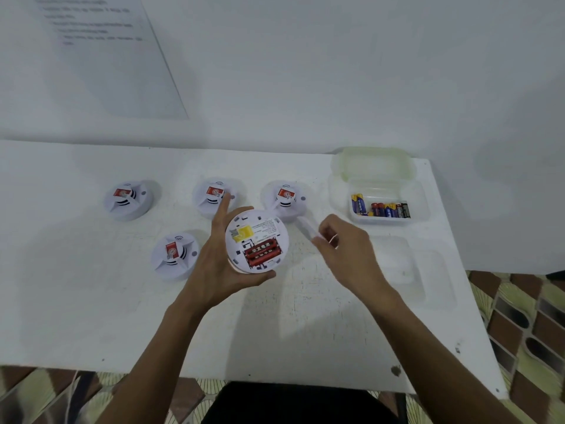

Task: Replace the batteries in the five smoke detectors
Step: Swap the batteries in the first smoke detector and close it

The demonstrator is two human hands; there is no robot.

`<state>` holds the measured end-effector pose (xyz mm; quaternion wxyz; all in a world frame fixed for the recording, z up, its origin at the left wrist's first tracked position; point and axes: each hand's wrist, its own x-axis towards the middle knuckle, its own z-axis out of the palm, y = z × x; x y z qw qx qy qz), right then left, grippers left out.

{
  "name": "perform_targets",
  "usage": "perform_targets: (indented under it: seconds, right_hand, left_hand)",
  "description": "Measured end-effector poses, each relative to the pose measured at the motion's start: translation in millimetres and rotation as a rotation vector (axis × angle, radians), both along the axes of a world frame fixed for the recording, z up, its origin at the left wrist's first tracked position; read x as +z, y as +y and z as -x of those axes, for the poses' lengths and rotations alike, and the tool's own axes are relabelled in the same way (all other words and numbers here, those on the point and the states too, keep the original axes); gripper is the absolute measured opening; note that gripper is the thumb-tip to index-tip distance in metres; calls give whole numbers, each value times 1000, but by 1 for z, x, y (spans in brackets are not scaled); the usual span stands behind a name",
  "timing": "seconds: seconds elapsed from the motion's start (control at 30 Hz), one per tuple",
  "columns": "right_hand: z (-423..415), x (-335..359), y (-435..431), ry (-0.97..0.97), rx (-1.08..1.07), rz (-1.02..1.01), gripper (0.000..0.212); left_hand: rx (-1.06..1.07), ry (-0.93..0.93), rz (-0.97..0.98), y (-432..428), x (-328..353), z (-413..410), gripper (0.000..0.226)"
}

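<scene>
Smoke detector (260,228) is being held just above the white table (91,301), turned back-side up and tilted toward the camera. The left hand (214,264) is gripping it from the left, with the thumb curling under its near rim and the fingers wrapping behind its far edge. Its battery bay is lying open, and red batteries (263,252) are sitting inside, just below a yellow label (244,232). To the right, apart from the detector, the right hand (345,249) is pinching a narrow white cover (305,226) between thumb and curled fingers.

To the left, the front-left detector (174,258) is resting face up on the table. Farther back, three more are sitting in a row: the far-left detector (127,200), the middle detector (214,195) partly behind the left fingertips, and the right-hand detector (286,198).

At the far right, a clear container (419,206) is holding loose batteries (382,209), its lid (376,162) lying open behind it. A clear tray (409,270) is sitting nearer, just in front of it. On the wall beyond, a printed sheet (107,56) is hanging, its text too blurred to read.
</scene>
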<state>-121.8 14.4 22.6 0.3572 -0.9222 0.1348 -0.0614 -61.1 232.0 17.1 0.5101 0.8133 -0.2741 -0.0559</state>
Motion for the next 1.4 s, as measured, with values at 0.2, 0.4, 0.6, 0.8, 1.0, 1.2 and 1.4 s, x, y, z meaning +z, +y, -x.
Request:
perform_targets:
  seconds: [0.2, 0.4, 0.6, 0.8, 1.0, 1.2, 1.4]
  right_hand:
    - [-4, -47, 25, 97, 296, 514, 17]
    - [7, -66, 28, 136, 329, 460, 26]
    - [9, -53, 26, 125, 210, 246, 23]
    - [18, 17, 37, -74, -34, -390, 6]
    - [22, 24, 52, -74, -29, -441, 10]
    - [23, 25, 58, -105, -137, -380, 9]
    - [18, 29, 54, 13, -257, -500, 11]
  left_hand:
    - [30, 12, 23, 2, 1, -2, 114]
    - [2, 98, 20, 4, 1, -3, 120]
    - [-22, 63, -11, 4, -1, -3, 127]
    - [-7, 129, 3, 1, -4, -6, 125]
    - [33, -12, -39, -14, 1, -2, 112]
    - [34, -201, -120, -22, 4, 4, 110]
    - [20, -167, -57, -33, 4, 6, 111]
